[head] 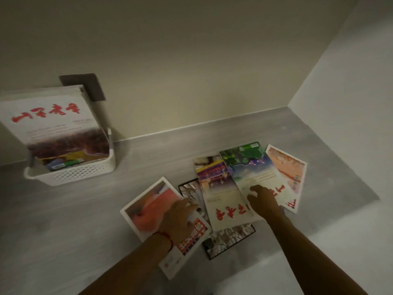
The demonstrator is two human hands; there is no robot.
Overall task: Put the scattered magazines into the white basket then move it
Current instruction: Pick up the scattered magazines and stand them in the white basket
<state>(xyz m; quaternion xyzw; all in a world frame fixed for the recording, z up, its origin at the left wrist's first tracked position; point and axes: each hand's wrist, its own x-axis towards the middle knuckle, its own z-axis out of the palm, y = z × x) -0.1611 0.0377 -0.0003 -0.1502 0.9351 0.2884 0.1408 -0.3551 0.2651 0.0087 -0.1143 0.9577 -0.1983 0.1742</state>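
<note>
Down on the grey floor [106,209], five magazines [221,194] lie fanned and overlapping, glossy covers with red brush lettering. The left hand [180,218] rests flat, fingers spread, on the pink-covered one [148,207]; the right hand [263,199] presses loosely curled on the middle pair. The white basket [72,171], already holding upright magazines, sits against the wall [191,71], well apart, bare floor between.
</note>
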